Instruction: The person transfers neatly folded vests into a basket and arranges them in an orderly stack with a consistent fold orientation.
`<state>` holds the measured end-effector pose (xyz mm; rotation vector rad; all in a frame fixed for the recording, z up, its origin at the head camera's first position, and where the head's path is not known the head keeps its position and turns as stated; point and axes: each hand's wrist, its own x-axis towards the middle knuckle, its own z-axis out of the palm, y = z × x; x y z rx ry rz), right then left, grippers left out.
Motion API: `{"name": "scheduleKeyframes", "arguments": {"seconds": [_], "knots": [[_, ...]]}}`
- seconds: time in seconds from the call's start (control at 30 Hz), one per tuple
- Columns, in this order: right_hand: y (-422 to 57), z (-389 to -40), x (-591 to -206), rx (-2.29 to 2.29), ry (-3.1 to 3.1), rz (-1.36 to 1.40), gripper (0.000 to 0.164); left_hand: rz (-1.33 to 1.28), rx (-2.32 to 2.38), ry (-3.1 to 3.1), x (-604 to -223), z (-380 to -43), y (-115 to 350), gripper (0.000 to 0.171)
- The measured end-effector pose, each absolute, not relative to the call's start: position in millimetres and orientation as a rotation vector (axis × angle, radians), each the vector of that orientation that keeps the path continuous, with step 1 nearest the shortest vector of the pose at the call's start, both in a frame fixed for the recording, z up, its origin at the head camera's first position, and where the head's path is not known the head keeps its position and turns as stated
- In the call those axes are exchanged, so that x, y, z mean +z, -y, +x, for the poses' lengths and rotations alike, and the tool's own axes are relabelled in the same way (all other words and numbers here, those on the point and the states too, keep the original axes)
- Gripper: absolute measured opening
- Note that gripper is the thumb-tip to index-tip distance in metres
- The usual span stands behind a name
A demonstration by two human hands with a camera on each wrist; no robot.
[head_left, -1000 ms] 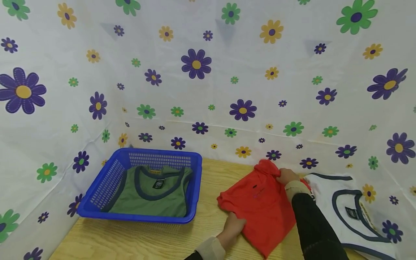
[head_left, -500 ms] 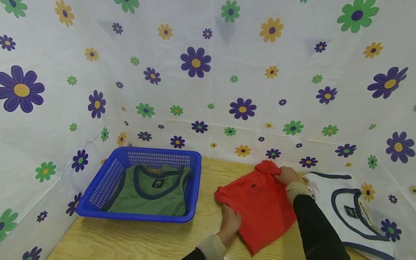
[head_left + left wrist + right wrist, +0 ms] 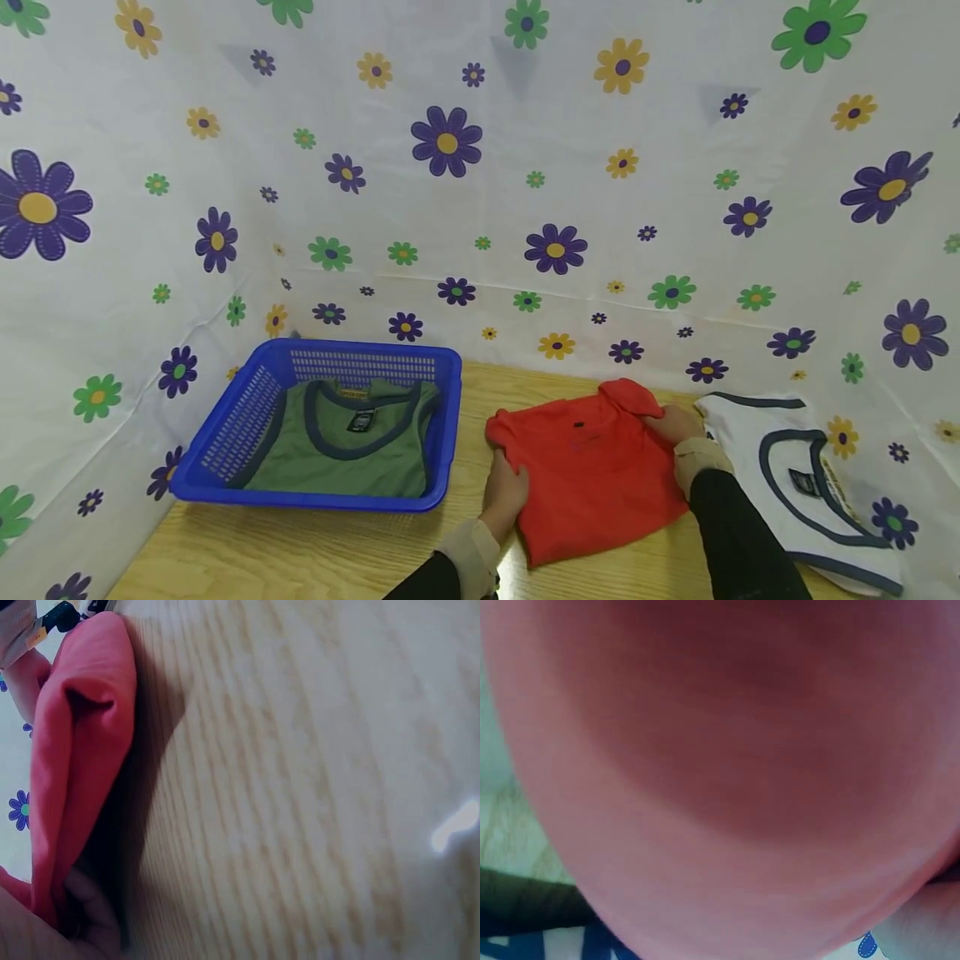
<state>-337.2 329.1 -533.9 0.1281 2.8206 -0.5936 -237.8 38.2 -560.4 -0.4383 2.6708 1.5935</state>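
Observation:
In the head view a red folded shirt (image 3: 592,483) is held by both hands over the wooden table. My left hand (image 3: 504,492) grips its left edge, thumb on top. The right hand (image 3: 675,427) pinches the upper right corner near the bunched collar. In the left wrist view the edge of the red shirt (image 3: 90,742) shows its folded layers raised off the table, with fingers (image 3: 94,907) curled under it. Red cloth (image 3: 727,825) fills most of the right wrist view, hiding most of that hand.
A blue plastic basket (image 3: 315,498) on the left holds a folded green shirt (image 3: 352,458) with a dark collar. On the right lies a white shirt (image 3: 795,525) with dark trim, close to the right forearm. A flowered cloth (image 3: 450,208) hangs behind the wooden table (image 3: 300,558).
The red shirt has turned, its lower corner swinging left and its bottom edge now closer to level. My left hand has moved up and left with it; the right hand has shifted slightly down and right.

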Motion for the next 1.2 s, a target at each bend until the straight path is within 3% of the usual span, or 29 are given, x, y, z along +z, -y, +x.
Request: {"name": "scheduleKeyframes", "arguments": {"seconds": [0.23, 0.47, 0.67, 1.0, 1.2], "knots": [[-333, -328, -544, -0.652, -2.841, 0.129, 0.048, -0.412, 1.575, -2.675, -564, -233, -40, 0.03], [-340, -321, -559, -0.72, -2.936, 0.1, 0.035, -0.381, 1.627, -2.657, -566, -228, -45, 0.043], [-343, -318, -558, -0.791, -3.031, 0.073, 0.026, -0.341, 1.643, -2.718, -566, -232, -50, 0.039], [-340, -315, -529, -0.893, -2.955, 0.188, 0.038, -0.139, 1.715, -2.805, -547, -251, -49, 0.032], [-339, -317, -516, -0.919, -2.984, 0.19, 0.038, -0.109, 1.673, -2.789, -529, -258, -45, 0.043]]}}
